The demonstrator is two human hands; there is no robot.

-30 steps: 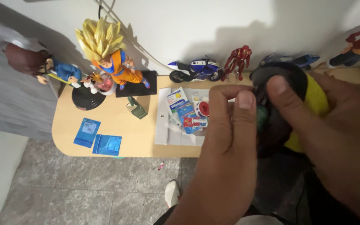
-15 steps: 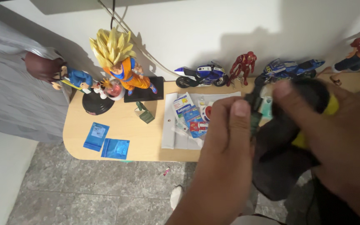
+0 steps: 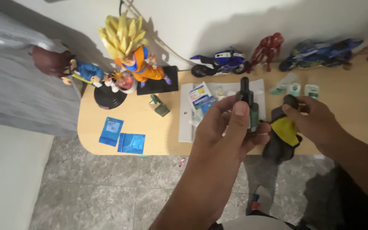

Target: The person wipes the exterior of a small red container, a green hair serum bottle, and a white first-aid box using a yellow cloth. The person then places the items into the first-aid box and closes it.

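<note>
One pale wooden worktop (image 3: 158,127) with a rounded left corner, set against a white wall (image 3: 218,21) above a grey tiled floor (image 3: 107,187). Along the back edge: a spiky-haired figure (image 3: 130,51), a blue toy motorbike (image 3: 218,63), a red figure (image 3: 268,49). Near the front edge at the left corner: two blue sachets (image 3: 122,137). Left hand (image 3: 224,127) over the front edge, fingers and thumb clasped round a dark dropper bottle (image 3: 248,106), held upright above the worktop. Right hand (image 3: 316,121) just beside it, gripping a black and yellow cloth (image 3: 284,136), apart from the bottle. Bottle dark green-black glass, black rubber bulb on top.
</note>
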